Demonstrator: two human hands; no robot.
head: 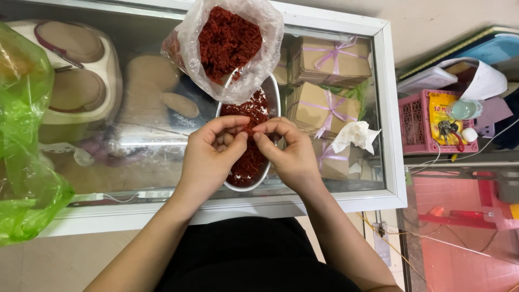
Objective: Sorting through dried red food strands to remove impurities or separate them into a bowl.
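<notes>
Strand [250, 130] level, crosswise between pinching hands [251, 153].

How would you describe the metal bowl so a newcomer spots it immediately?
On the glass-topped freezer lid, look below the clear plastic bag of red shreds. The metal bowl sits under both hands, the only shiny round container, holding red shreds.

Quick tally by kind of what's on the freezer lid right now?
Metal bowl of red shreds: 1
Clear bag of red shreds: 1
Green plastic bag: 1
Crumpled white tissue: 1
Total: 4
</notes>
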